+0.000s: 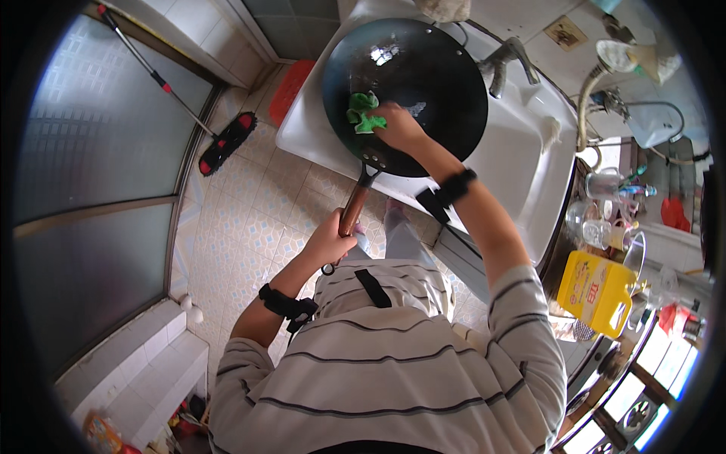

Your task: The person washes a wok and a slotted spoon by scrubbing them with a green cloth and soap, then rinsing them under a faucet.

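Observation:
A large dark wok [420, 74] lies over the white sink [510, 164], its inside facing up and shiny with wet patches. Its brown wooden handle [354, 209] points towards me, and my left hand [332, 241] is closed around it. Inside the wok, my right hand [400, 129] pinches a green cloth [363, 110] against the surface near the handle side. Part of the cloth is hidden under my fingers. The metal faucet [502, 65] stands just right of the wok's rim.
A red plastic basin [289, 91] is beside the sink's left edge. A red-and-black broom [227, 144] leans by the frosted glass door [108, 113]. Glass jars [595, 232] and a yellow jug [595, 292] stand on the right. A shower hose [584, 108] hangs by the sink.

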Motion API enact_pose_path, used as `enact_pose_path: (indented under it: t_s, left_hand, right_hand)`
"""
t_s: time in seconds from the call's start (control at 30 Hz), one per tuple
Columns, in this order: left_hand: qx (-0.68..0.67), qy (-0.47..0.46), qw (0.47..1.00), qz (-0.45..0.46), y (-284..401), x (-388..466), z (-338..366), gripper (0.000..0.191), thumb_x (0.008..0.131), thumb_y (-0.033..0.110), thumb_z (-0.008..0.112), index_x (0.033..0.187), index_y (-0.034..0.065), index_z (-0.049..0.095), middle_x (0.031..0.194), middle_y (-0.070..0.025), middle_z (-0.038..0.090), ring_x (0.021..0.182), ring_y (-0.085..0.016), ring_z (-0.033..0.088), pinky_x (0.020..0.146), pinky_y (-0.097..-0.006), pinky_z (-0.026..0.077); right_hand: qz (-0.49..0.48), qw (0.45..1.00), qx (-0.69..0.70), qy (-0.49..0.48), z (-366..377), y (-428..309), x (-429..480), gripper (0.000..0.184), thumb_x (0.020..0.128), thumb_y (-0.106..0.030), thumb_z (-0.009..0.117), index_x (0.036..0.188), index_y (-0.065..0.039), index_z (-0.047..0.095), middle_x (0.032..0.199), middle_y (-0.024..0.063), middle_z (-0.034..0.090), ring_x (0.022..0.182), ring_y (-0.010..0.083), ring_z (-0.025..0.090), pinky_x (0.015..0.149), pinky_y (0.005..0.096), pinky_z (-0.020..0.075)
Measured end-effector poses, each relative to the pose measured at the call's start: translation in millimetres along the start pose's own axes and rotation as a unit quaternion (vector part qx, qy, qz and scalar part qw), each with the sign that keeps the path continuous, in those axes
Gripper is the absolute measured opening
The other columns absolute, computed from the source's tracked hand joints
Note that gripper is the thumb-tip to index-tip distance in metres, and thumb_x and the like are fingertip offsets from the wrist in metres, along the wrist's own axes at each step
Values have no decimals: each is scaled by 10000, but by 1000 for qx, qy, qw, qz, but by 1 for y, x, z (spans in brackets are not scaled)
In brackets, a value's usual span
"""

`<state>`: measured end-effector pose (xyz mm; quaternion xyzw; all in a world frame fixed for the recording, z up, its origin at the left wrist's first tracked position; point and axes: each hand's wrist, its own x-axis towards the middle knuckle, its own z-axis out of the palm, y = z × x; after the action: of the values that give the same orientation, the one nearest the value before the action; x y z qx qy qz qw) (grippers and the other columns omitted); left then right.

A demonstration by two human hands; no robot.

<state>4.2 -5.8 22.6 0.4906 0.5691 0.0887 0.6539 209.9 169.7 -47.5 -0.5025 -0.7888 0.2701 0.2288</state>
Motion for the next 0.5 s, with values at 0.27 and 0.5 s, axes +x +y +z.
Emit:
enact_pose_path:
  t_s: [0.27,0.5]
  left_hand:
    - [71,147,986,18,11,-11,4,496,658,127,595,1115,76,408,903,-160,589,818,-344,582,704,-370,451]
    - [55,47,997,-29,7,-6,-6,647,646,83,579,1239,66,320,903,-150,581,740,-277,596,631,-355,474]
  right_hand:
    - [12,993,112,-31,21,26,54,335,648,-147,708,923,-116,520,992,172,498,929,362,518,793,414,436]
    - [65,956,98,270,-12,74,137,283,647,-79,697,882,-48,544,875,158,538,810,311,530,713,381,449]
